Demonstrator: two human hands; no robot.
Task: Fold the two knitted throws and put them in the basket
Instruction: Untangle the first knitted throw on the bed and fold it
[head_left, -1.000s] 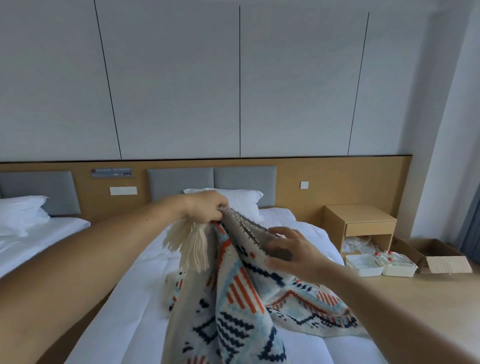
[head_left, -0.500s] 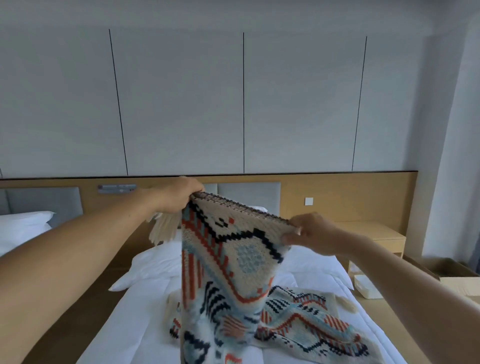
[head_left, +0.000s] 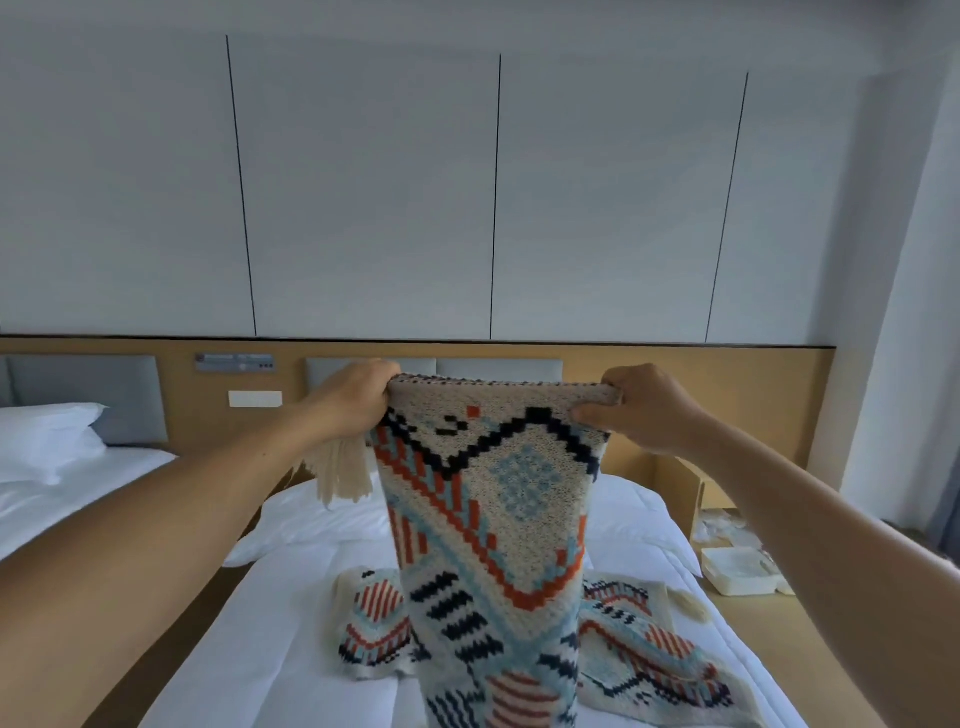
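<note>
- A patterned knitted throw (head_left: 493, 499) is held up by its top edge above the bed (head_left: 270, 649), hanging straight down in front of the camera.
- The left hand (head_left: 358, 400) is closed around the left top corner, where a cream tassel fringe (head_left: 343, 467) hangs just below the fist.
- The right hand (head_left: 641, 408) is clenched on the right top corner, thumb pressed against the front of the fabric.
- The throw's lower part trails onto the white bedding, spread out to either side.
- A white pillow (head_left: 311, 514) lies behind the throw.
- White trays (head_left: 740, 571) sit on the floor at the right.
</note>
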